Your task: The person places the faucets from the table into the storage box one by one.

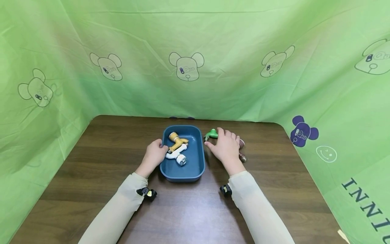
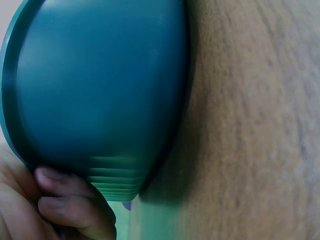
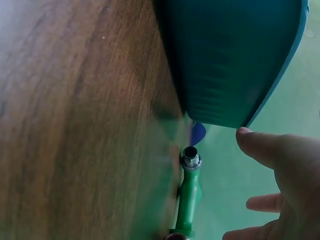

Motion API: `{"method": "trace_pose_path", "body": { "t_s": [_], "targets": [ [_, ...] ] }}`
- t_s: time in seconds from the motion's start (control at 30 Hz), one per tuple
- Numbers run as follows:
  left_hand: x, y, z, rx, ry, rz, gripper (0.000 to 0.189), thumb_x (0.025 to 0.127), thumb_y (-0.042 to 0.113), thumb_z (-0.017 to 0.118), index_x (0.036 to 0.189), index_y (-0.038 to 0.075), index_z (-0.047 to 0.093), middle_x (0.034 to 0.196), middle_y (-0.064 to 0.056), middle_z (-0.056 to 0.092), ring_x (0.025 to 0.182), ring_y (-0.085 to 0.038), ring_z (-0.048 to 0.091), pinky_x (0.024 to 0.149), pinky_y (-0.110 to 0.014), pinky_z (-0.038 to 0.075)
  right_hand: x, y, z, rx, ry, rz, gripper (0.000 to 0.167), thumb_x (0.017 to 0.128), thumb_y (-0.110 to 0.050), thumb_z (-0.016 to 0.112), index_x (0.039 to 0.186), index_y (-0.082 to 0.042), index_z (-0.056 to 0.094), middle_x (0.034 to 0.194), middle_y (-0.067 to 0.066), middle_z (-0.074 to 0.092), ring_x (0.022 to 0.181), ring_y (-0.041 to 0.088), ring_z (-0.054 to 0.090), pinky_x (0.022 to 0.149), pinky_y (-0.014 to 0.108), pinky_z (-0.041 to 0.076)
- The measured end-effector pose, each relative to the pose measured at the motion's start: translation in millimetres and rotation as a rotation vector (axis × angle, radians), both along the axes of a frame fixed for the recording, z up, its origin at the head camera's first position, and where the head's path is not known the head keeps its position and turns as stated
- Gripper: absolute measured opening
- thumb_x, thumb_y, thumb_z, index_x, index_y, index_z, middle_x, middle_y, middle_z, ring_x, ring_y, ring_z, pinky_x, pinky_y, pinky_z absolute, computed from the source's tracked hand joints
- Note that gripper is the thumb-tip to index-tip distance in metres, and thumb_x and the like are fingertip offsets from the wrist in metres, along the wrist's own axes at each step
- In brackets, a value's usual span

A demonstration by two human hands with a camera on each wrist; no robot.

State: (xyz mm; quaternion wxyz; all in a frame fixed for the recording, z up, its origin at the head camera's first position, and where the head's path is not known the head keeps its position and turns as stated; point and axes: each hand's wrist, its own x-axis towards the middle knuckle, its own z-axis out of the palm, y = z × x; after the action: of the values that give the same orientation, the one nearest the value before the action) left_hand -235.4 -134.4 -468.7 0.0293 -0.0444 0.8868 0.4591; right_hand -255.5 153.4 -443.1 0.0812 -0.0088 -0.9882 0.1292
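Observation:
At its left rim, a blue plastic basin (image 1: 195, 169) is gripped by my left hand (image 1: 153, 154), thumb over the edge and fingers curled against the outer wall (image 2: 100, 90). Inside the basin lie a yellow tap (image 1: 177, 144) and a white tap (image 1: 173, 155), touching each other. To the basin's right, my right hand (image 1: 226, 147) hovers with spread fingers over a green tap (image 1: 212, 134) on the table; the green tap (image 3: 188, 200) stands apart from the fingers in the right wrist view. A brownish-pink tap (image 1: 242, 157) is partly hidden behind that hand.
The brown wooden table (image 1: 106, 149) carries everything. A green curtain (image 1: 189, 98) with printed bear heads hangs behind and along both sides of it. Each wrist wears a small black camera, such as the left wrist camera (image 1: 147, 193).

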Motion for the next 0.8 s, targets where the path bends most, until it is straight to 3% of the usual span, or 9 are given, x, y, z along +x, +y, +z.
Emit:
{"method": "trace_pose_path", "body": {
  "t_s": [0.8],
  "targets": [
    [0.3, 0.0, 1.2, -0.018, 0.024, -0.004, 0.026, 0.095, 0.017, 0.056, 0.074, 0.011, 0.041, 0.065, -0.001, 0.035, 0.058, -0.020, 0.040, 0.055, -0.030, 0.031, -11.4, -1, -5.5, 0.034, -0.047, 0.015, 0.091, 0.085, -0.063, 0.072, 0.150, -0.009, 0.040, 0.137, 0.028, 0.052, 0.125, 0.049, 0.045, 0.112, 0.063, 0.024]
  ]
}}
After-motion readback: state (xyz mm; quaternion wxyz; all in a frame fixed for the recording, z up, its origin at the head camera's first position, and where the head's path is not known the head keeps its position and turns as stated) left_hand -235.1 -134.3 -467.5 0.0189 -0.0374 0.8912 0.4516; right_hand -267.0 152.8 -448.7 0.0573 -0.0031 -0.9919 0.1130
